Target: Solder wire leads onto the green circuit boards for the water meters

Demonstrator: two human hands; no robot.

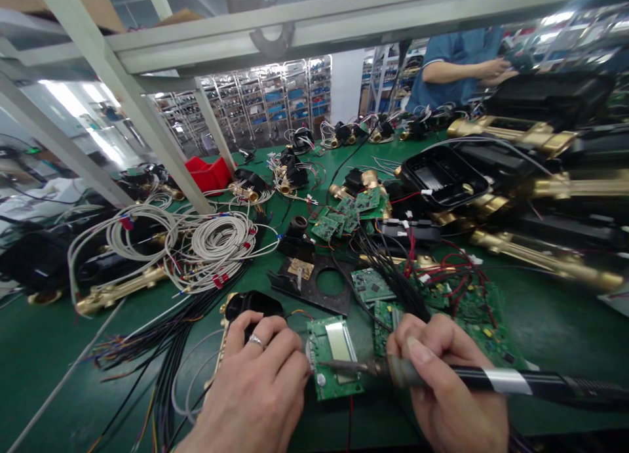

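Note:
My right hand (442,374) is closed around a soldering iron (506,381). Its tip points left over a green circuit board (331,391) with a pale display, near the lower part of that display. My left hand (265,374) is at the board's left edge, fingers curled inward; what they grip, if anything, is hidden. Behind those fingers sits a black housing (253,303) on a brass body. A short red-yellow wire runs between the housing and the board's top, and a red wire hangs below the board.
Coiled grey cables (223,236) and black wire bundles (171,348) lie left. A dark fixture plate (314,292) with a round hole stands beyond the board. More circuit boards (371,286) and brass meter bodies (545,253) crowd the right. A metal frame (314,30) crosses overhead; a person (442,66) works opposite.

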